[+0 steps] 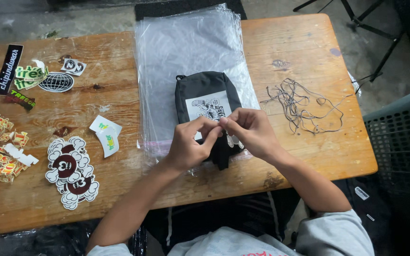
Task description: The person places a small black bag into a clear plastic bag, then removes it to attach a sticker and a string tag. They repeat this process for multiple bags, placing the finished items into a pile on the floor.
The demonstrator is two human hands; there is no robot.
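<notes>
Both hands meet over a black pouch (208,102) | left hand (188,144) and right hand (252,130) pinch something small, unclear what | pouch lies on clear plastic bags (186,42), wooden table (309,42) | stickers (69,170) left, cords (304,104) right

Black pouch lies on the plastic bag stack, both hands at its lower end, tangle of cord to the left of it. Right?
Not quite: the head view shows the tangle of cord right of the black pouch, not left. The pouch does lie on the plastic bag stack, left hand and right hand at its lower end.
</notes>
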